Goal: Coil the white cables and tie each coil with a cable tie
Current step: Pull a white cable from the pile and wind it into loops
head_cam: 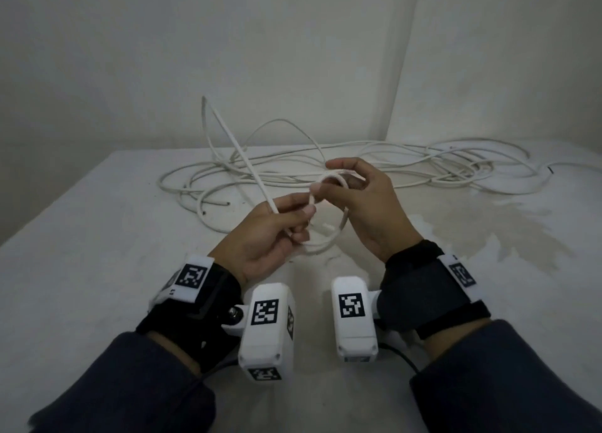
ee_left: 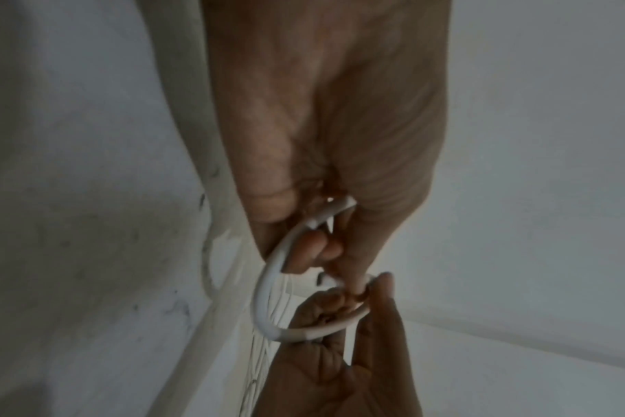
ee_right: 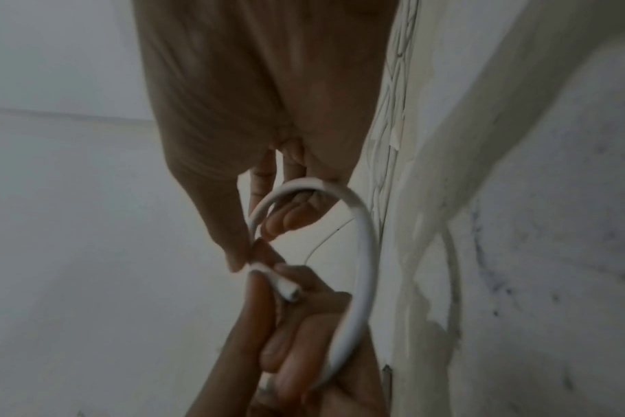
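One white cable (head_cam: 343,216) is bent into a small loop between my hands, low over the table. My left hand (head_cam: 303,221) grips the loop's near side, fingers curled round it; from there the cable rises steeply to a bend (head_cam: 204,102) and drops back to the table. My right hand (head_cam: 335,188) pinches the top of the loop with thumb and fingers. In the left wrist view the loop (ee_left: 264,296) hangs from my left hand (ee_left: 321,251). In the right wrist view the cut cable end (ee_right: 288,292) lies against the left hand's fingers (ee_right: 286,338) below my right hand (ee_right: 268,223).
Loose white cable (head_cam: 449,165) sprawls in tangled loops across the back of the white table (head_cam: 97,237), from the middle to the right edge. Walls meet in a corner (head_cam: 391,129) just behind it. A stained patch (head_cam: 527,227) marks the table on the right.
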Tool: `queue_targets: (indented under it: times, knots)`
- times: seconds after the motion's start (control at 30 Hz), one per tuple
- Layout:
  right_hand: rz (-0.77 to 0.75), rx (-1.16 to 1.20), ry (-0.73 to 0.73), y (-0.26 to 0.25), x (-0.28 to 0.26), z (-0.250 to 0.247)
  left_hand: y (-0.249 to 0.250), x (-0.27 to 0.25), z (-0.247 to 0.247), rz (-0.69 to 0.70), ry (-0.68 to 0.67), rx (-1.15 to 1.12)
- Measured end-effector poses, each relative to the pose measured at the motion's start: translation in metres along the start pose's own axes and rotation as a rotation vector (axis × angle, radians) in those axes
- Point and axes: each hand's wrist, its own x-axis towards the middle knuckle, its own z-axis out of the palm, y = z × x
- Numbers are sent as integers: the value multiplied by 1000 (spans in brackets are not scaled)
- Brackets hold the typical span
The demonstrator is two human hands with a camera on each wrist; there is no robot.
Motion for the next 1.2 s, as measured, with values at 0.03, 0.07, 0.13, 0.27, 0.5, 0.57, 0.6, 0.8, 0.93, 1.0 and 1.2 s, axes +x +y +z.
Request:
queue_targets:
  times: [0.03, 0.07, 0.13, 0.27, 0.5, 0.57, 0.6, 0.8, 0.93, 1.0, 1.2]
  knots:
    - [38, 62, -12, -1, 0, 1, 1, 1, 0, 32, 30, -56]
    - [86, 81, -50, -3, -1, 2, 2, 3, -1, 63, 63, -113]
    - [170, -1, -190, -3, -4, 3, 3, 5, -4, 99, 109, -202]
    - [169, -96, -285, 0, -9, 4, 3, 1, -4, 108, 57, -240]
    - [110, -93, -190, -1, -9, 2, 2, -3, 0, 82, 64, -204]
    - [98, -163, -165, 0, -7, 1, 2, -3, -2, 62, 79, -189]
    - [104, -192, -165, 0, -7, 1, 2, -2, -3, 46, 93, -175]
    - [221, -286, -365, 4, -6, 2, 1, 0, -8, 0, 242, -126]
    - [205, -300, -344, 6, -5, 0, 1, -1, -6, 8, 278, -67]
    - [165, -286, -243, 8, -2, -1, 1, -1, -5, 11, 271, -84]
    - [145, 179, 7, 6, 3, -3, 2, -5, 0, 6, 73, -244]
